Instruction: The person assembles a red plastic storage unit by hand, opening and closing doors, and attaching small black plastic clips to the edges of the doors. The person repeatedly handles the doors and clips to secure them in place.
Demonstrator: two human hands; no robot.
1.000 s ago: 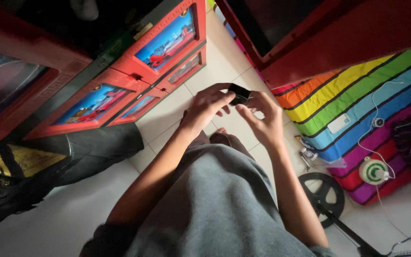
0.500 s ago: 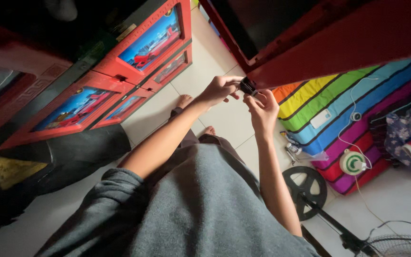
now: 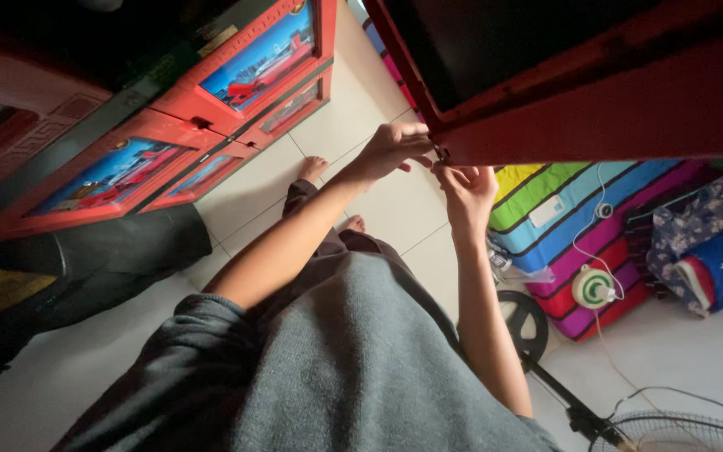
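- Left hand point(image 3: 391, 151): fingers curled together, tips pinched at the lower edge of the red cabinet door point(image 3: 579, 109); whether they clamp anything cannot be told, the spot is hidden under the door's edge.
- Right hand point(image 3: 466, 186): fingers bent, tips up against the same edge, just beside the left hand; its grip cannot be told either.
- Grey knit sweater point(image 3: 345, 368), soft and ribbed, fills the near view; bare forearms reach up from it.
- Pale glossy floor tiles point(image 3: 361, 109) below, bare feet on them.
- Round black fan base point(image 3: 519, 325) and wire fan grille point(image 3: 679, 431) to the right.
- Rainbow-striped mattress point(image 3: 571, 226), a white cable trailing across it.
- Red plastic drawers point(image 3: 169, 142) with blue picture panels, far left.
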